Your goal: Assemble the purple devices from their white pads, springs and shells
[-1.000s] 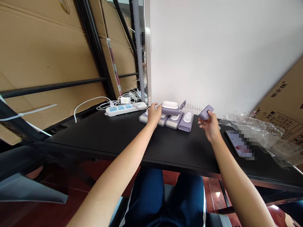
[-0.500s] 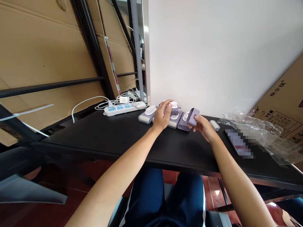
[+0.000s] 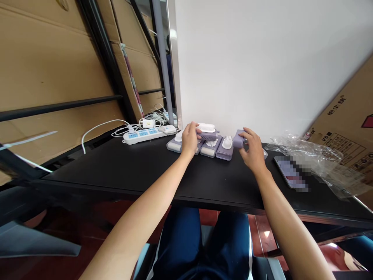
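- Right hand (image 3: 253, 151) was raised at the right end of the row, fingers closed on a purple sleeve (image 3: 239, 139), index side above, thumb below
- Sleeve sat just right of the last purple case, near the white wall (image 3: 262, 70)
- Left hand (image 3: 190, 140) reached to the row's left part, fingers curled at the left end of a perforated purple unit (image 3: 207, 136); couldn't tell if they gripped it or just touched
- Perforated unit had a white top (image 3: 206, 127) and showed above the row; couldn't tell if it rested there
- Purple cases (image 3: 224, 154) lay side by side on the black table (image 3: 140, 167), one partly hidden behind the left hand
- White power strip (image 3: 140, 137) and tangled cables were left of the row
- Phone (image 3: 288, 173), screen up, lay right of the right hand, clear plastic wrap (image 3: 309, 151) beside it
- Printed carton (image 3: 346, 116) leaned at far right
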Demonstrator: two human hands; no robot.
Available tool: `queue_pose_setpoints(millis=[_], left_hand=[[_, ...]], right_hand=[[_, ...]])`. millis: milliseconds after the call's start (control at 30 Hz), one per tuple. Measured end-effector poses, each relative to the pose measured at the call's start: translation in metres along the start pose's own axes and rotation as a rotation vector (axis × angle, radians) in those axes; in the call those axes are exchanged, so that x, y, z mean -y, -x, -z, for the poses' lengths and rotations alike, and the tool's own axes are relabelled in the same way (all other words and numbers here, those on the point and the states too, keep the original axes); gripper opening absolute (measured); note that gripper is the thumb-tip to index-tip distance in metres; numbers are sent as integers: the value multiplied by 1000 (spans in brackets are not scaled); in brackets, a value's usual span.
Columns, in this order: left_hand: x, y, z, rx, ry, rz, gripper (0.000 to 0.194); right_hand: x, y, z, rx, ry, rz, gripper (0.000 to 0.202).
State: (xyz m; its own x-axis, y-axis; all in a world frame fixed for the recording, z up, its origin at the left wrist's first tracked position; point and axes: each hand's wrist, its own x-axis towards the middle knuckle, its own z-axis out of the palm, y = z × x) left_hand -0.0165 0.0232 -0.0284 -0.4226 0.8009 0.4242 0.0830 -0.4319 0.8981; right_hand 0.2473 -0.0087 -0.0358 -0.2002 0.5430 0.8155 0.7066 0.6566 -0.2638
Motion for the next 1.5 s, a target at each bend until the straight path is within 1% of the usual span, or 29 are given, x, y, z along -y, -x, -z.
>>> queue_pose_setpoints(millis=[33, 67, 100, 133, 200, 233, 300, 367, 400, 433, 467, 533, 600, 633, 700, 767, 833, 900, 967, 1033, 1100, 1133, 1200, 1300, 1333, 1367, 1400, 1433, 1500], left_hand=[[-2, 0, 2, -14, -22, -37, 39], [-4, 3, 4, -4, -60, -107, 38], [-6, 7, 5, 34, -112, -199, 36], [-7, 13, 6, 105, -172, -295, 34], [-8, 33, 1, 319, -298, -441, 33], [-8, 44, -4, 464, -369, -489, 33], [-5, 70, -21, 754, -524, -603, 32], [0, 91, -46, 1031, -684, -792, 34], [2, 98, -59, 1099, -745, -870, 37], [3, 103, -73, 1126, -780, -923, 42], [3, 105, -86, 1093, -788, -938, 47], [2, 102, -106, 977, -761, -911, 57], [0, 94, -114, 865, -700, -840, 53], [-1, 89, -113, 825, -661, -802, 48], [-1, 78, -104, 756, -569, -703, 41], [0, 67, -91, 663, -435, -551, 35], [1, 56, -81, 574, -259, -357, 34], [1, 49, -78, 508, -62, -185, 37], [-1, 45, -79, 478, 99, -95, 37], [-2, 44, -83, 461, 197, -88, 32], [-4, 42, -85, 435, 242, -112, 28], [-5, 39, -85, 401, 253, -118, 28], [-8, 31, -81, 270, 269, -103, 31], [-10, 16, -69, 3, 264, -82, 38], [-10, 12, -65, -36, 248, -96, 37], [-11, 11, -63, -31, 224, -110, 35], [-11, 13, -62, 10, 190, -115, 33], [-11, 18, -62, 77, 146, -117, 29], [-10, 35, -67, 266, 32, -105, 26]], right_hand=[[-1, -1, 0, -47, -46, -42, 50], [-3, -2, 0, -103, -101, -108, 49], [-4, -3, 0, -160, -156, -188, 49], [-4, -5, 0, -213, -204, -270, 49], [-6, -7, 1, -296, -267, -402, 50], [-7, -8, 1, -326, -291, -445, 50], [-9, -9, 3, -365, -333, -503, 51], [-13, -9, 3, -387, -362, -536, 52], [-16, -9, 4, -393, -370, -543, 52], [-18, -9, 4, -398, -374, -546, 52], [-20, -9, 4, -403, -377, -549, 52], [-25, -9, 5, -408, -384, -560, 53], [-27, -10, 6, -407, -394, -583, 53], [-26, -10, 7, -406, -401, -597, 53], [-24, -11, 7, -396, -420, -619, 53], [-18, -13, 7, -363, -459, -631, 52], [-11, -13, 5, -270, -523, -618, 52], [-4, -11, 1, -132, -583, -564, 50], [1, -8, -5, 7, -586, -480, 48], [5, -5, -10, 112, -539, -419, 47], [6, -2, -15, 181, -524, -412, 45], [7, -1, -16, 201, -534, -423, 43], [7, 0, -17, 224, -542, -442, 39], [4, 1, -17, 231, -485, -456, 35], [3, 2, -17, 217, -463, -468, 37], [0, 2, -17, 189, -446, -489, 41], [-2, 1, -16, 146, -431, -519, 47], [-5, 0, -15, 88, -414, -555, 54], [-11, -2, -11, -63, -387, -629, 66]])
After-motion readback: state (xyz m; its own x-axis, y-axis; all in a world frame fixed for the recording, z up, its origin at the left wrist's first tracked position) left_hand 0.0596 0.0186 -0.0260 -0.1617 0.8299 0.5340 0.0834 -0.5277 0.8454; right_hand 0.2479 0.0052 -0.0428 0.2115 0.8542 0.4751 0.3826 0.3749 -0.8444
